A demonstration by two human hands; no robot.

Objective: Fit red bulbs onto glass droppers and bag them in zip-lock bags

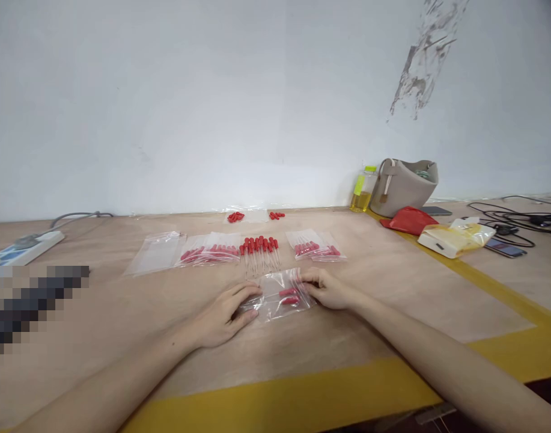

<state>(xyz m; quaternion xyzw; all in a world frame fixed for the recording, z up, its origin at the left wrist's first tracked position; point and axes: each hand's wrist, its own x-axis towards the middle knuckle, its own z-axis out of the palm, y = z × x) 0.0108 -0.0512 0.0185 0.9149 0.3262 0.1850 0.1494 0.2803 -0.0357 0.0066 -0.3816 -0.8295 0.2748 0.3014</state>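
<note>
A clear zip bag (275, 304) lies on the table in front of me, with red-handled tools (289, 296) inside; their exact kind is too small to tell. My right hand (327, 287) pinches the bag's right end, by the red zip line. At the other end, my left hand (225, 314) grips the plastic, thumb below and fingers above. Just beyond the bag is a row of loose tools (259, 245) with red handles and thin metal shafts. Filled zip bags flank that row, some at the left (212, 251) and some at the right (313, 245).
A flat zip bag (160, 249) lies at the left. Small red pieces (235, 217) sit near the wall. Rightward stand a bottle (363, 189), a grey bag (405, 186), a red pouch (409, 221), a tissue pack (455, 237) and cables. A power strip (32, 248) is far left.
</note>
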